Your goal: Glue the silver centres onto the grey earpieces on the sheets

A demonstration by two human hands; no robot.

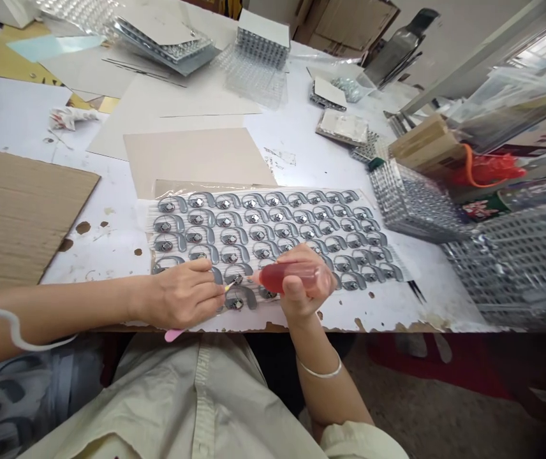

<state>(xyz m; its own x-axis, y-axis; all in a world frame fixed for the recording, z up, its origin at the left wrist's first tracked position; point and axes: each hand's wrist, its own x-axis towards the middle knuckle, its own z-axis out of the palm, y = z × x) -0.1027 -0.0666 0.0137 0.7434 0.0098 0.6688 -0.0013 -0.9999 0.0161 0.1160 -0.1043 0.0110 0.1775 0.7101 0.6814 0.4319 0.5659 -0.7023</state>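
At the far left, a flat sheet of corrugated brown cardboard is lying on the white-topped worktable, with a crumpled white tissue resting beyond it. The person's left hand is reaching in from that side, its thumb and fingertips pinched shut around a slim tool with a pink handle and pale yellow tip. That tip is pointing into a clear plastic sheet of grey hook-shaped moulded pieces with shiny metal centres, which is lying flat near the table's front edge, directly before the person. Whether the tip is touching a piece, I cannot tell.

The right hand, with a thin silver bangle at its wrist, is curling its fingers fully around a translucent red squeeze bottle, whose narrow end is pointing left towards the same piece. Holding both hands low and close together over the sheet appears to be giving good control, and the small tool's fine tip suits such a tight spot.

Further right, stacked clear trays of small silvery parts are sitting on the table, with a larger stack at the edge. Brown cardboard boxes and a red bag with an orange strap are crowding the corner beyond them.
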